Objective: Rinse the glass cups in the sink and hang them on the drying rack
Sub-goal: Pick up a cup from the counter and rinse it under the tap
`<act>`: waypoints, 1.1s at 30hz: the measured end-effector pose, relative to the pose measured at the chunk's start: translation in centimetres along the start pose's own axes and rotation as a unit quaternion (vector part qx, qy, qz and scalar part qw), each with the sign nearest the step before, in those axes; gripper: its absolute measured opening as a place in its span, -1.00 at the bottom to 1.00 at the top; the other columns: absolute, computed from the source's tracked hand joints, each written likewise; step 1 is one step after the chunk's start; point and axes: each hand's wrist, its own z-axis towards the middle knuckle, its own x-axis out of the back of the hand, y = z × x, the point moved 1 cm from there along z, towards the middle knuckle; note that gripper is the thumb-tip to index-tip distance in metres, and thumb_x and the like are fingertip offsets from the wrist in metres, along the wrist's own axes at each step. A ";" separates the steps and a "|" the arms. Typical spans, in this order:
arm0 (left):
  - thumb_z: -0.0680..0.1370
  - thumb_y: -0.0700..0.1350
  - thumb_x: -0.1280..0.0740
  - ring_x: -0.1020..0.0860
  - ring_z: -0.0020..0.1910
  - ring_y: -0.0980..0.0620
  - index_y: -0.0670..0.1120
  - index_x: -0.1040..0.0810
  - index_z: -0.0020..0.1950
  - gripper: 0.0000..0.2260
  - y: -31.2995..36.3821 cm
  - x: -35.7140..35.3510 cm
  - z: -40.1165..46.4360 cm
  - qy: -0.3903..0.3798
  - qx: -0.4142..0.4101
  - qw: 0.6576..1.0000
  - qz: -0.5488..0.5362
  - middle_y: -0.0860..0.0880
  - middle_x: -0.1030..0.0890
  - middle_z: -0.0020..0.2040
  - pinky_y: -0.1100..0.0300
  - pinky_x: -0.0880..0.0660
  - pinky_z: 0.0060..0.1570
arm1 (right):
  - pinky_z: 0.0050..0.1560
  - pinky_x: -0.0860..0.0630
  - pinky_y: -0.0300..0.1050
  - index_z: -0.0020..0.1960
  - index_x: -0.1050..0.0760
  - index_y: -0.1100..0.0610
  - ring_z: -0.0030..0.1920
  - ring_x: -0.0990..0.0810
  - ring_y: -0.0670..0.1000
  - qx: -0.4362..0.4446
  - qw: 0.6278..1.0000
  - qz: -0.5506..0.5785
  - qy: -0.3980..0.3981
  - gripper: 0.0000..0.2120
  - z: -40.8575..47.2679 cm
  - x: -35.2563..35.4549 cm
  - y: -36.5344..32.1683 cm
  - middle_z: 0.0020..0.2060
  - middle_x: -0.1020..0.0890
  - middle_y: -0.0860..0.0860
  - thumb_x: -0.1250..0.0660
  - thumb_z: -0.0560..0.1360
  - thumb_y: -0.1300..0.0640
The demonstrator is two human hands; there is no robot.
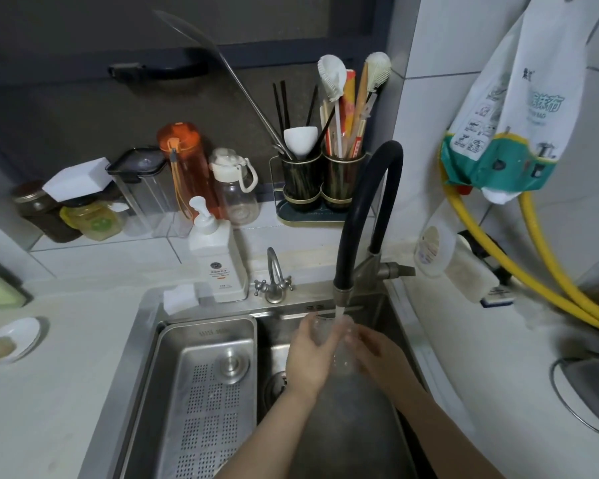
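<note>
Over the steel sink (146,344) both my hands hold clear glass cups under running water. My left hand (308,357) grips one glass cup (320,331), tilted toward the stream. My right hand (381,357) holds a second clear glass cup (344,357), partly hidden by fingers and water. The stream falls from the black gooseneck faucet (357,216), whose nozzle sits just above the cups. No drying rack shows in this view.
A perforated steel drain tray (208,385) fills the sink's left half. A soap pump bottle (218,257) and a small tap (274,278) stand behind it. Bottles and jars, a utensil caddy (322,188), yellow hoses (533,271) at right, a small dish (13,340) at left.
</note>
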 end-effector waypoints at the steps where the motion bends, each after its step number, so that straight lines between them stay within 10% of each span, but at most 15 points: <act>1: 0.40 0.45 -0.19 -0.47 0.31 0.00 0.09 -0.41 0.38 -0.33 0.2 -0.3 0.1 0.013 0.005 1.000 0.021 0.05 -0.51 0.30 0.05 -0.39 0.32 | -0.11 -0.56 -0.19 0.04 -0.56 0.02 -0.21 -0.60 -0.12 -0.019 1.000 0.005 0.010 -0.76 0.1 -0.1 0.3 -0.23 -0.61 -0.07 -0.26 0.53 -0.11; 7: 0.62 0.23 0.06 -0.51 0.24 -0.11 0.06 -0.45 0.35 -0.52 1.0 -1.4 1.2 0.050 0.013 0.996 0.073 -0.09 -0.57 0.23 0.07 -0.41 0.25 | 0.10 -0.57 -0.01 0.06 -0.57 -0.03 -0.02 -0.63 -0.04 -0.041 0.999 0.020 0.029 -0.75 0.2 0.4 0.8 -0.06 -0.66 -0.05 -0.23 0.54 -0.13; 14: 0.30 0.27 -0.42 -0.33 0.24 0.38 0.16 -0.33 0.35 -0.34 -0.3 0.7 -0.1 -0.043 -0.195 0.978 0.067 0.21 -0.37 0.22 0.56 -0.25 0.18 | -0.03 -0.58 0.04 -0.09 -0.55 0.29 -0.16 -0.59 0.13 -0.138 0.970 0.202 -0.006 -0.61 0.3 0.9 -1.3 -0.19 -0.61 0.20 -0.23 0.56 -0.06; 18: 0.39 0.12 -0.44 -0.38 0.18 0.30 0.20 -0.42 0.25 -0.55 -0.6 1.1 0.1 0.060 -0.197 0.977 0.061 0.21 -0.41 0.15 0.42 -0.31 0.21 | 0.02 -0.57 -0.09 0.18 -0.48 0.06 0.03 -0.60 0.01 -0.057 0.994 0.093 -0.018 -0.70 0.5 -0.9 -1.9 0.02 -0.60 0.03 -0.18 0.58 -0.10; 23: 0.49 0.28 -0.06 -0.55 0.10 -0.05 0.08 -0.52 0.11 -0.59 -0.3 1.6 1.4 0.106 -0.080 0.990 0.057 -0.04 -0.58 0.06 0.12 -0.44 0.08 | -0.01 -0.47 -0.09 -0.07 -0.51 0.05 -0.14 -0.57 -0.04 0.006 0.999 0.027 -0.025 -0.62 0.6 -1.5 -2.4 -0.18 -0.59 -0.06 -0.13 0.53 -0.23; 29: 0.61 0.19 -0.03 -0.39 0.33 -0.14 -0.08 -0.35 0.40 -0.52 1.5 0.6 1.2 0.079 -0.066 0.990 0.100 -0.16 -0.42 0.31 0.04 -0.32 0.28 | 0.16 -0.54 0.15 0.13 -0.49 0.12 0.07 -0.59 0.08 -0.137 0.948 0.286 -0.035 -0.60 1.7 -1.6 -1.9 0.02 -0.59 0.06 -0.27 0.50 -0.17; 33: 0.42 0.37 -0.24 -0.27 0.32 0.03 0.17 -0.02 0.55 -0.22 0.1 0.7 0.1 -0.031 -0.138 0.979 0.147 -0.05 -0.27 0.30 0.11 -0.27 0.37 | 0.15 -0.55 0.17 0.14 -0.57 0.14 0.09 -0.62 0.15 -0.176 0.919 0.342 -0.085 -0.66 2.0 -0.6 -1.7 0.05 -0.64 0.13 -0.28 0.53 -0.08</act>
